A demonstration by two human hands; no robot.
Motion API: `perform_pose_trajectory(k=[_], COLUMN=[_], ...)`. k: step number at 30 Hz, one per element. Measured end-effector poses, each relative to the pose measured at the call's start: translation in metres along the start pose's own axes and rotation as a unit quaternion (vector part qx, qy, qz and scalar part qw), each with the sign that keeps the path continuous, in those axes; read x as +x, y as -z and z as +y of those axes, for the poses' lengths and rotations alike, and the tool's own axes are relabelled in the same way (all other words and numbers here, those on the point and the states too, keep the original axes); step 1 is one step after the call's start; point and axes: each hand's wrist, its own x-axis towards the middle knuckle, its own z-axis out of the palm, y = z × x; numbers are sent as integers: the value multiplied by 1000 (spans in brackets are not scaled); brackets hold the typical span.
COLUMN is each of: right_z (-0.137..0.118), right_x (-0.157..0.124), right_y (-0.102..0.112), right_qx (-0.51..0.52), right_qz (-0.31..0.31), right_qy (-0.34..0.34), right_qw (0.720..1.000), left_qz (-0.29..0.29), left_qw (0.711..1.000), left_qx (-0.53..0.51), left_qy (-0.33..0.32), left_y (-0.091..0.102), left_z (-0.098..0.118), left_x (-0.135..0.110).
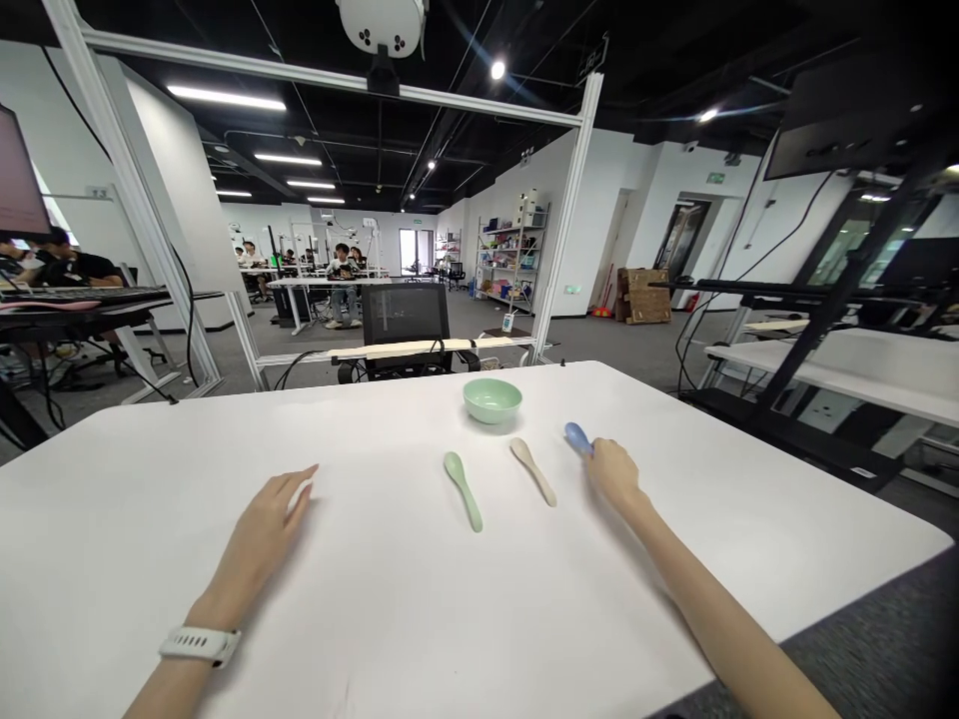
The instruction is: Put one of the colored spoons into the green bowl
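First and largest, a white surface (360,619), wide enough to carry all things with gaps between; smooth, round at the corners. Over its left part, the left hand (261,529), placed to the side (perhaps for not disturbing the middle), with fingers loosely extended, thumb slightly apart, holding nothing. At the right, the right hand (614,471), with fingers closed around the handle of a blue spoon (576,436), hiding most of it; gripped so, probably, for leaving the oval head free. Touching the surface or slightly lifted: impossible to tell. Between the hands but farther, a pale green bowl (492,401), standing upright on its base for stability, hollow side up; round, smooth, slightly shiny. Nearer than the bowl, a green spoon (462,484) and, to its right, a beige spoon (534,473), lying apart, heads away, handles near, convenient for grasping; slim, seemingly of matt plastic, like the blue one. Smallest, on the left wrist, a pale strap (196,644), of rubber by its look.
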Motion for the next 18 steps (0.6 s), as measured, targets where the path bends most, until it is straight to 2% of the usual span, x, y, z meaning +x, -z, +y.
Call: perform_pose_trajectory(k=[3, 6, 9, 11, 14, 18], right_z=[-43, -93, -130, -143, -147, -143], right_x=[-30, -73, -112, -128, -133, -122], right_y=[6, 3, -3, -2, 2, -1], right_qx=[143, 270, 331, 347, 340, 269], right_qz=[-16, -83, -142, -173, -184, -131], right_qy=[83, 204, 266, 293, 322, 284], right_qw=[986, 937, 894, 874, 864, 911], left_qz=[-52, -137, -216, -243, -236, -217], left_qw=[993, 969, 924, 899, 900, 920], left_qx=[-105, -206, -301, -346, -347, -302], left_qy=[-11, 22, 94, 116, 120, 125], left_y=[-14, -41, -69, -83, -91, -89], left_z=[59, 116, 154, 164, 162, 149], left_x=[-2, -4, -3, 1, 11, 21])
